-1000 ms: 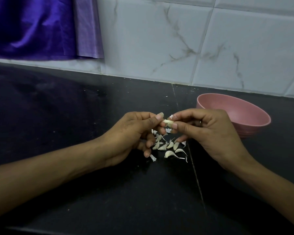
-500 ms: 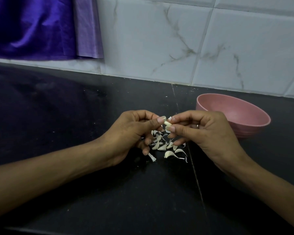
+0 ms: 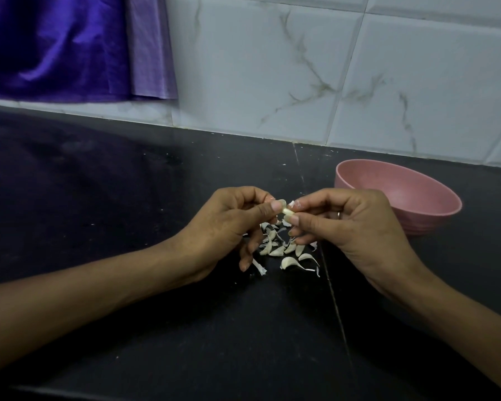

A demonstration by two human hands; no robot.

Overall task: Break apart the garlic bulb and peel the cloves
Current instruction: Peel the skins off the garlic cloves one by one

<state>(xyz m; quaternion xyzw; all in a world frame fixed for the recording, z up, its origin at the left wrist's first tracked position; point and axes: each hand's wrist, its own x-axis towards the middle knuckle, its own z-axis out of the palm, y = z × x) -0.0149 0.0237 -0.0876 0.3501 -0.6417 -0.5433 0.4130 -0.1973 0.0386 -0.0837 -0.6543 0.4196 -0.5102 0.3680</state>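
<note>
currently, status by item, left to right:

purple cloth (image 3: 55, 44): hangs at the far left against the tiled wall (image 3: 272, 68); plays no part in the step.

counter (image 3: 128, 183): dark surface, bare at the left, carrying the work pile near centre.

left hand (image 3: 223, 224): raised just above the pile; thumb and forefinger pinch the left end of the clove, the other fingers curl loosely downward, the lowest fingertip close to the skins.

clove (image 3: 288, 211): held in the air between both hands, directly over the pile; a small flap of skin stands up at its far side.

change: compared with a second ago, the pinch points have closed in, so less of the clove shows between the thumbs, and both hands sit slightly higher. judgement: skin is being worked loose, and this clove is close to peeled but not finished.

pile of cloves and skins (image 3: 284, 250): lies on the counter below the hands, unmoved; several pieces appear to await peeling, so the task is mid-course.

right hand (image 3: 353, 227): thumb and forefinger pinch the right end of the clove; remaining fingers curl inward; a ring shows on one finger.

pink bowl (image 3: 434, 211): stands right of the hands, near the wall; contents cannot be seen.
</note>
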